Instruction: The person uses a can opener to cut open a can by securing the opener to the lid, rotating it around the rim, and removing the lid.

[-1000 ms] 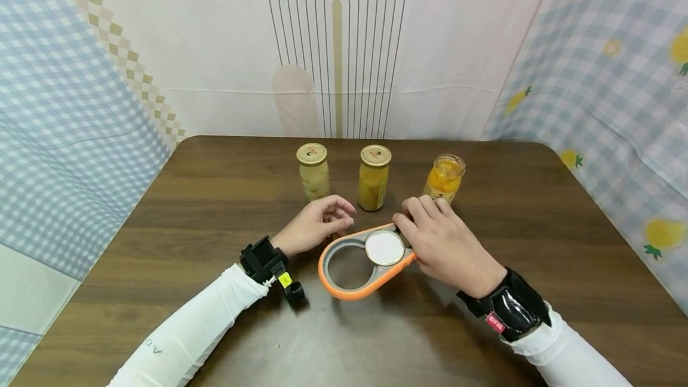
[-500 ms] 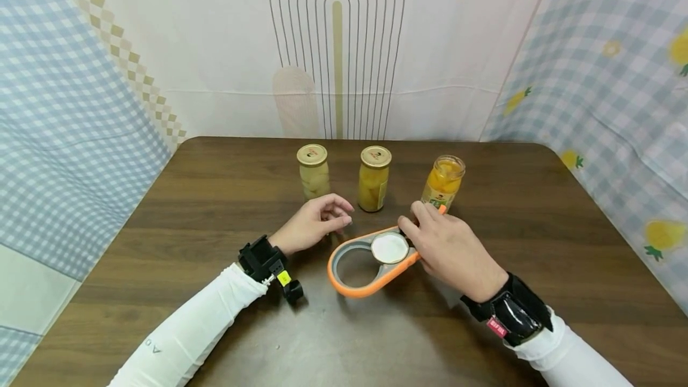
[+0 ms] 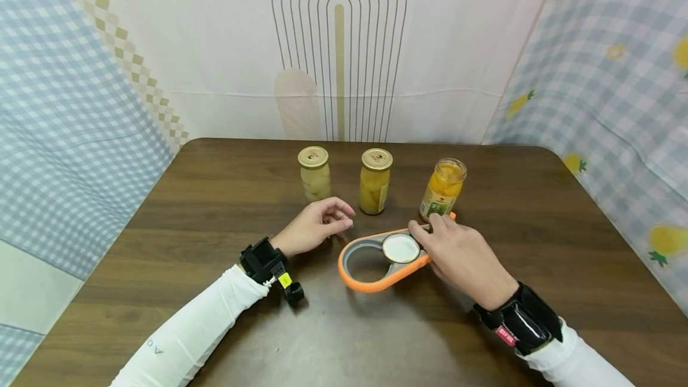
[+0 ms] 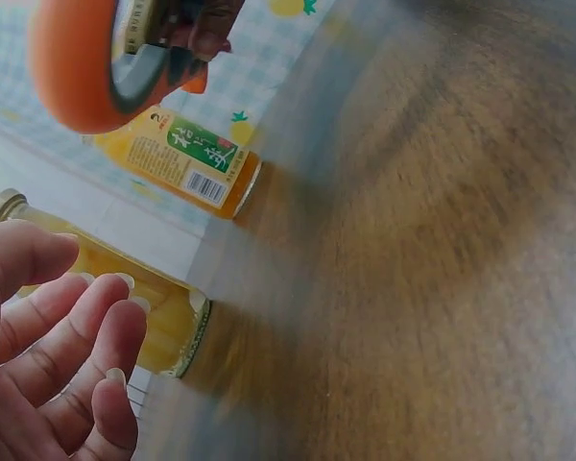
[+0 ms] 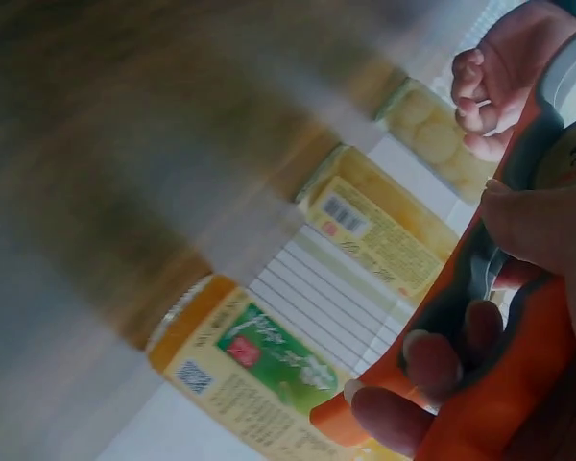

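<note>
My right hand [image 3: 464, 255] grips the handles of an orange and grey jar opener [image 3: 359, 283], held above the table. A round jar lid [image 3: 401, 248], white underside up, sits between the opener's arms close to my fingers. An uncapped jar of orange fruit [image 3: 443, 190] stands just beyond that hand; its green and cream label shows in the right wrist view. My left hand [image 3: 314, 226] holds nothing, its fingers loosely bent. Nearest to it are two capped jars, one with pale fruit [image 3: 315, 181] and one with yellow fruit [image 3: 373, 190].
All three jars stand in a row toward the back of the brown wooden table [image 3: 226, 196]. Behind it hangs a white cloth [image 3: 231, 46] with arch lines. Checked cloths hang on the left [image 3: 70, 118] and the right [image 3: 618, 118].
My right hand has moved the jar opener, with the lid in it, to the right and slightly back from the left hand. More of the open jar's label shows. The left hand stays nearly still.
</note>
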A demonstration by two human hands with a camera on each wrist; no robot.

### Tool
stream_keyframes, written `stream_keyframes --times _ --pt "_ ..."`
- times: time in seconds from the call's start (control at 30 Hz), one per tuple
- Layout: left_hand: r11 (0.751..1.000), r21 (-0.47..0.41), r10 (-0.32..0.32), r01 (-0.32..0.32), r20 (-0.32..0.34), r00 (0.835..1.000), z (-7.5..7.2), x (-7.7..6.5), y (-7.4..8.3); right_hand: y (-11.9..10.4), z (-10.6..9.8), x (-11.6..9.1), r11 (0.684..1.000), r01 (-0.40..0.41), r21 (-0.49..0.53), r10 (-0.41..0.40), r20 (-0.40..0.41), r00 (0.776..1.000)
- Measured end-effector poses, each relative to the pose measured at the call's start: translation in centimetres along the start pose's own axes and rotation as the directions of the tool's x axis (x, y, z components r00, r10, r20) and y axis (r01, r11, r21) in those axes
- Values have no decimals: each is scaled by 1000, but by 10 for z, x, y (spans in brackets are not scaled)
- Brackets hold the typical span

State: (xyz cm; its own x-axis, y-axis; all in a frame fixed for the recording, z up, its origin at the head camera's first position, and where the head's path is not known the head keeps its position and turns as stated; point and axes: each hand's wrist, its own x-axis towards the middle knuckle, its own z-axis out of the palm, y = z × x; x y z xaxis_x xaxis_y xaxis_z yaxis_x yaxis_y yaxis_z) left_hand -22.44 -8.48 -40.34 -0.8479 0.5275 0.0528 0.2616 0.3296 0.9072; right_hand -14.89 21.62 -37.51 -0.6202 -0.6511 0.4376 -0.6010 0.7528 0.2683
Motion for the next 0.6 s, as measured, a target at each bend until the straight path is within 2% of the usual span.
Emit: stream_keyframes --times 0.17,0.43,0.6 --pt "1000 -19 -1 1 4 1000 0 0 0 2 4 -10 1000 3 -19 -3 1 1000" --pt "999 -42 -17 17 18 1000 1 1 3 7 6 -25 1000 -15 -7 16 71 997" --pt "999 -53 -10 11 20 1000 1 1 4 12 3 -29 999 -32 1 32 83 996"
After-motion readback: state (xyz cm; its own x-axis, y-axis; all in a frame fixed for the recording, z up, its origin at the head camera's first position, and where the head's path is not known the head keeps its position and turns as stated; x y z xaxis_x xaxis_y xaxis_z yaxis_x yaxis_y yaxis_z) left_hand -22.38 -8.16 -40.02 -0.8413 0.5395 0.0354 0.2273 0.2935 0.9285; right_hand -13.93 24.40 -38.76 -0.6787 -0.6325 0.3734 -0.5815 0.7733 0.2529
